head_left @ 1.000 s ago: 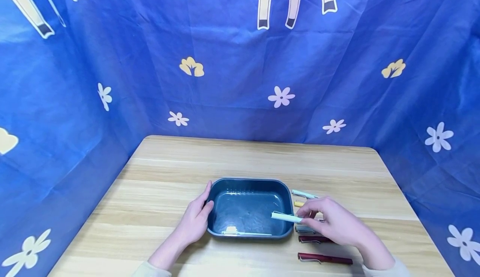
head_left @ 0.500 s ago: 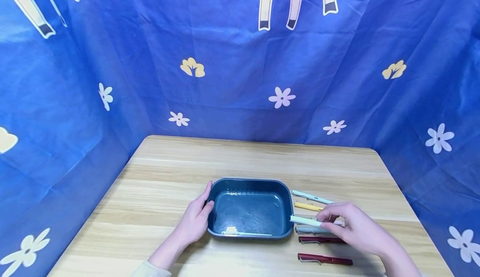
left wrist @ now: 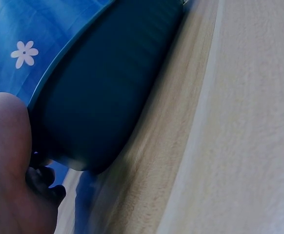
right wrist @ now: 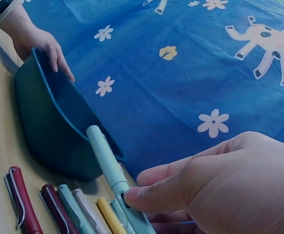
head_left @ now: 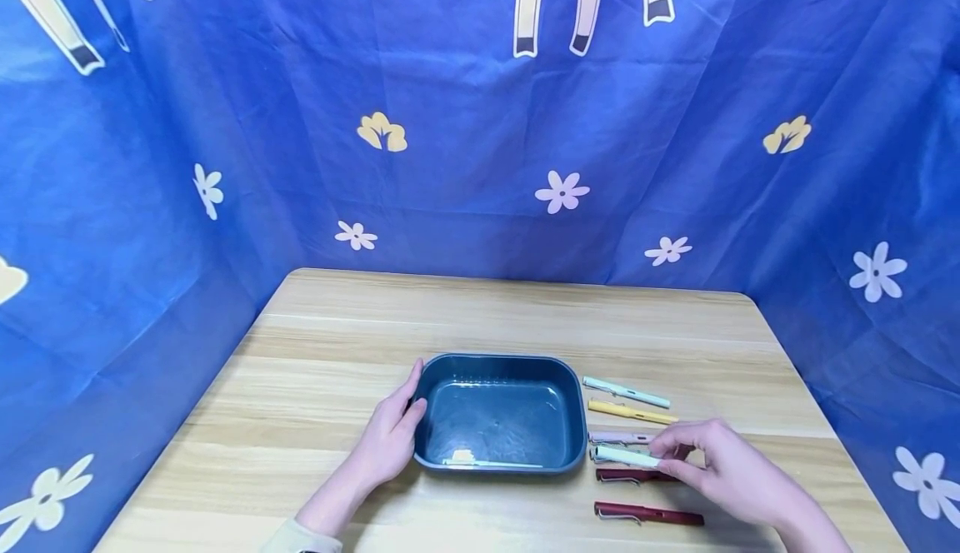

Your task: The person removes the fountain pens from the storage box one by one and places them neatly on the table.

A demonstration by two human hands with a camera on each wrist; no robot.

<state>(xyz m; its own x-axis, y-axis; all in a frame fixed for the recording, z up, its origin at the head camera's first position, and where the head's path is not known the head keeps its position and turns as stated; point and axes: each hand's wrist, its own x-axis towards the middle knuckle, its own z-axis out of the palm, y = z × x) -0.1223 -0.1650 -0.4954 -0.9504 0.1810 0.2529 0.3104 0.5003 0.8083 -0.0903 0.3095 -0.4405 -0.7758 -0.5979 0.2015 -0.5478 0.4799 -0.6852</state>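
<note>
My left hand [head_left: 390, 432] grips the left end of a dark teal plastic bin [head_left: 501, 356], its thumb over the rim. My right hand [head_left: 716, 470] pinches a mint-green pen [head_left: 624, 456] between thumb and fingers, above a row of capped pens right of the bin. That row has a pale green pen [head_left: 626, 392], a yellow pen [head_left: 632, 411], a lilac pen [head_left: 619, 437], a blue-green pen [right wrist: 76, 209], a maroon pen [head_left: 626, 476] and a red pen [head_left: 649, 514]. In the head view, the held pen mostly hides the blue-green one.
A light wooden table [head_left: 510, 311] carries the bin and pens. Blue printed cloth [head_left: 465, 170] hangs around its back and sides. The pens lie roughly parallel, their clip ends facing the bin.
With the mint-green pen, my right hand has moved from over the bin's right rim rightward and slightly nearer me, to above the blue-green pen. My left hand stays on the bin.
</note>
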